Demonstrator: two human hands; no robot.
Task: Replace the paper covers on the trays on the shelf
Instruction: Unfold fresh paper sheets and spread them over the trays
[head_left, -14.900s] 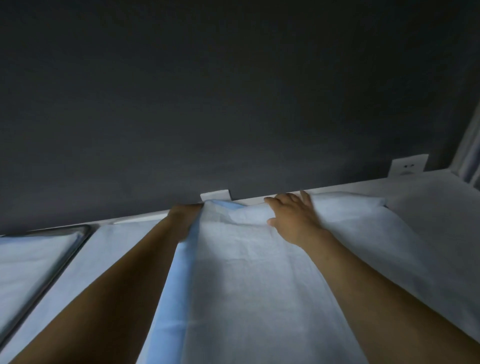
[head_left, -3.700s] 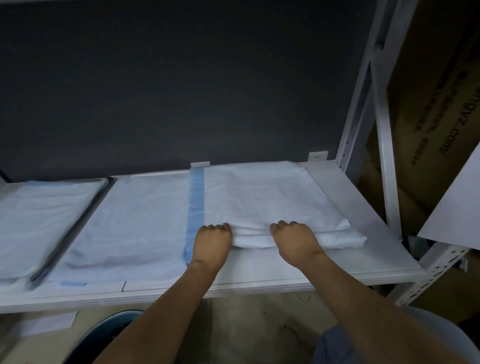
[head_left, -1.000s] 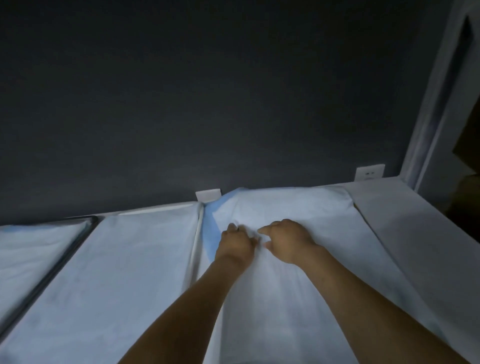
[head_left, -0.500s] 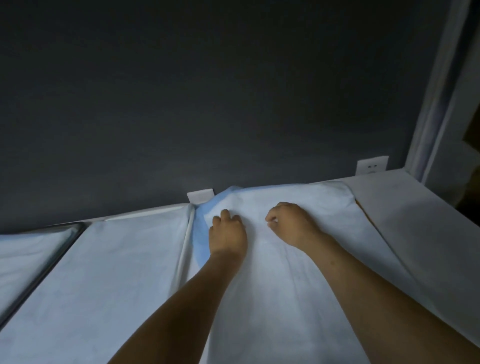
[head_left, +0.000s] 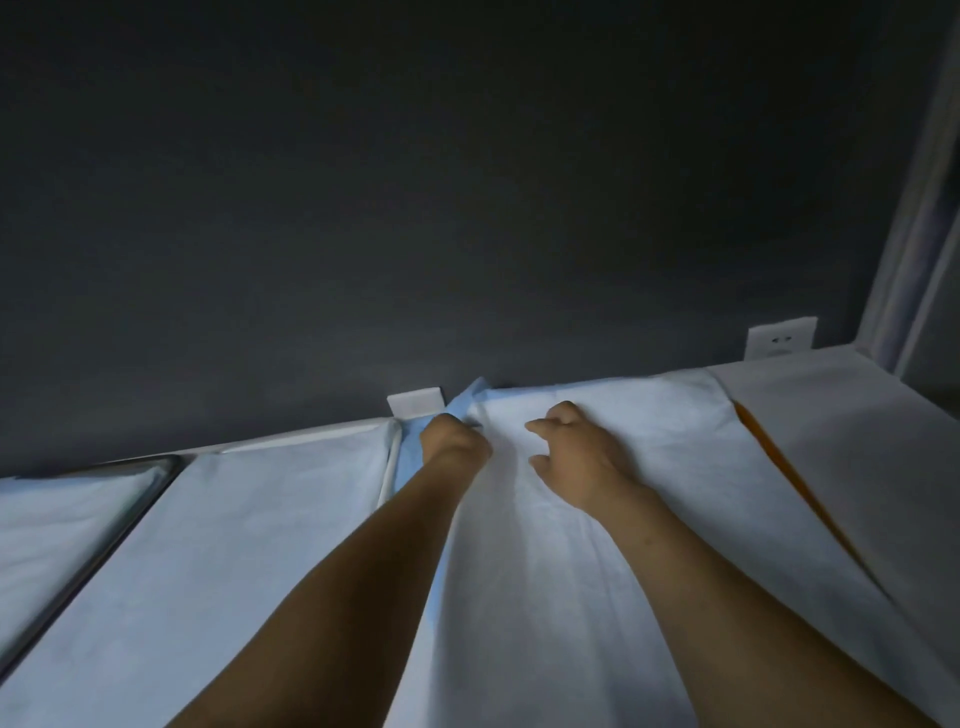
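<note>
The paper cover (head_left: 597, 530) lies over the right-hand tray, which is hidden under it, on the shelf (head_left: 857, 447). The sheet runs from the near edge back to the dark wall (head_left: 467, 208), and both arms reach to its far end.

The left hand (head_left: 456, 441) sits at the far left corner with its fingers curled tight down into the paper. It bunches the sheet where a blue layer (head_left: 413, 467) shows beside it; the fingertips themselves are out of sight. The right hand (head_left: 576, 457) rests its heel on the paper just beside the left. Its fingers are loosely bent, the forefinger points toward the left hand, and it holds nothing.

The step in hand looks like seating that far left corner. To do it well, the left hand should press the corner down and back in one short push rather than drag it. Paper this thin will likely crease or tear under a pull. The right hand is best laid flat to pin the sheet against sliding left. It can then sweep toward the far right corner to smooth the ridges that run down the middle.

An orange edge (head_left: 779, 467) shows along the right side, so the sheet may need shifting that way. The middle cover (head_left: 249, 519) lies just beside and should be left undisturbed.
</note>
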